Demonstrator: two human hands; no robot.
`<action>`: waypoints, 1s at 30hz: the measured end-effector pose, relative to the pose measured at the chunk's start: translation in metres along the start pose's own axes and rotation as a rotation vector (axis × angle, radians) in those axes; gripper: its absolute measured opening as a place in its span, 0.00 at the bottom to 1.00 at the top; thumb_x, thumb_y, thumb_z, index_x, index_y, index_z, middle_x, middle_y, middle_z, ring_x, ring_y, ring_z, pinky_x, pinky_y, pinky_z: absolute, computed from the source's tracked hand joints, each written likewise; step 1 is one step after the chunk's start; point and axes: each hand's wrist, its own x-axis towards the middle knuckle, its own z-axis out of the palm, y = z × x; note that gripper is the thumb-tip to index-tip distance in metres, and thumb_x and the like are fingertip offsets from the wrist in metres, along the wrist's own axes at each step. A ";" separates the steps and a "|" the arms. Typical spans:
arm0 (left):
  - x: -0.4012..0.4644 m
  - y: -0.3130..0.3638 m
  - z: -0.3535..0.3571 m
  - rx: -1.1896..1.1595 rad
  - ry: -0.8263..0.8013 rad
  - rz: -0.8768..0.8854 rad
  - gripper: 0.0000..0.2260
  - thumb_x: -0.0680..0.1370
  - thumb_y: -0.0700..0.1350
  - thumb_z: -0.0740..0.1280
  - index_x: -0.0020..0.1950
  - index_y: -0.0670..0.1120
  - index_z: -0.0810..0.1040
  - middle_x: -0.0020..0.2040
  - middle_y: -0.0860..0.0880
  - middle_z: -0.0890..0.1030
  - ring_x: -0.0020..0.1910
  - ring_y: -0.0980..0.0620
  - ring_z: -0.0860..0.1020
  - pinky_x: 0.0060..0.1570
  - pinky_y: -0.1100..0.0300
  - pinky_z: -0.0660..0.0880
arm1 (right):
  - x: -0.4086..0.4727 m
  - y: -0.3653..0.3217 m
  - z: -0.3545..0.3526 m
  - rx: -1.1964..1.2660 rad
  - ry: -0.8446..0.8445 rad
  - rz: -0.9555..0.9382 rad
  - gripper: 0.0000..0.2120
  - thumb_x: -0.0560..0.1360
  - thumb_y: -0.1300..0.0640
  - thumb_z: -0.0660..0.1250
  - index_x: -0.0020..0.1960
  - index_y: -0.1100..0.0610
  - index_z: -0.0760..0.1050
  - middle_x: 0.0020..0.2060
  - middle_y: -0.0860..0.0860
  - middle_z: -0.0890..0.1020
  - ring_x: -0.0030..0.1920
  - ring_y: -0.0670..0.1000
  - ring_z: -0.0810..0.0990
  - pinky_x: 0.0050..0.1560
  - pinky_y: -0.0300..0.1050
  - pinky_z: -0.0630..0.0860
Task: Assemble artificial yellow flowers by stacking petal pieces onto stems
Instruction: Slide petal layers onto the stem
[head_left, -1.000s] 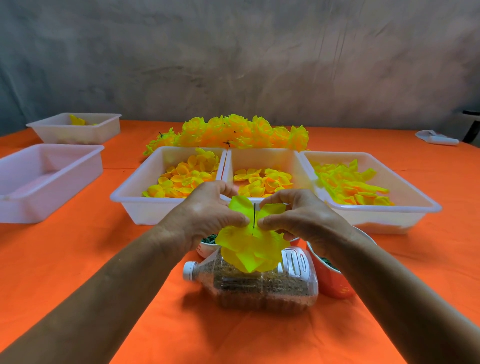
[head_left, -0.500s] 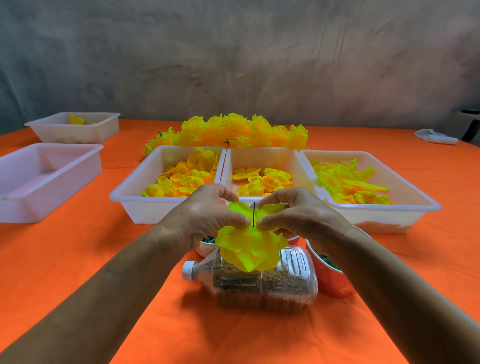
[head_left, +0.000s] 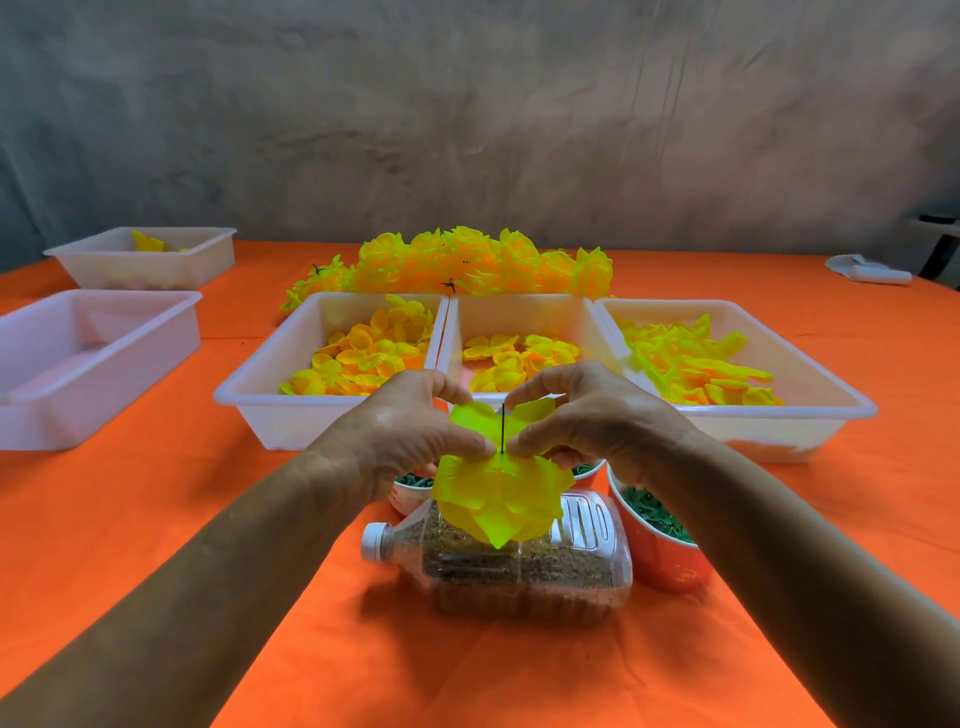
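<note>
Since a second ago the hands have barely shifted, and the yellow petal piece (head_left: 498, 493) sits a little lower on the thin black stem (head_left: 503, 428). In the head view, the left hand (head_left: 410, 436) and right hand (head_left: 592, 421) meet at the stem, thumbs and forefingers curled to pinch the petal piece on either side of it. This happens above a plastic bottle (head_left: 498, 571) lying on its side on the orange table (head_left: 208, 571). Three white petal trays (head_left: 332, 421) stand just beyond the hands, leaving little room forward; open cloth lies left and near. A red cup (head_left: 654, 556) stands beside the right wrist.
</note>
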 end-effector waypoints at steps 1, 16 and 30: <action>0.000 0.000 0.000 -0.001 -0.001 -0.001 0.18 0.66 0.37 0.77 0.50 0.49 0.75 0.27 0.53 0.76 0.23 0.59 0.73 0.21 0.67 0.67 | 0.001 0.000 0.000 -0.010 -0.003 0.002 0.15 0.65 0.68 0.75 0.47 0.54 0.79 0.25 0.51 0.74 0.20 0.42 0.70 0.25 0.34 0.70; 0.001 0.003 0.002 0.068 -0.028 -0.010 0.24 0.67 0.35 0.76 0.60 0.45 0.74 0.42 0.43 0.77 0.27 0.54 0.70 0.20 0.68 0.66 | 0.006 -0.005 0.000 -0.145 -0.055 0.006 0.16 0.66 0.66 0.76 0.49 0.51 0.77 0.30 0.50 0.75 0.28 0.45 0.72 0.25 0.33 0.71; 0.005 -0.003 0.005 0.087 -0.084 -0.055 0.16 0.68 0.34 0.75 0.51 0.45 0.75 0.33 0.46 0.77 0.18 0.59 0.69 0.19 0.69 0.66 | 0.016 0.005 0.000 -0.170 -0.095 0.028 0.21 0.66 0.65 0.76 0.57 0.56 0.78 0.42 0.55 0.79 0.35 0.49 0.77 0.34 0.39 0.76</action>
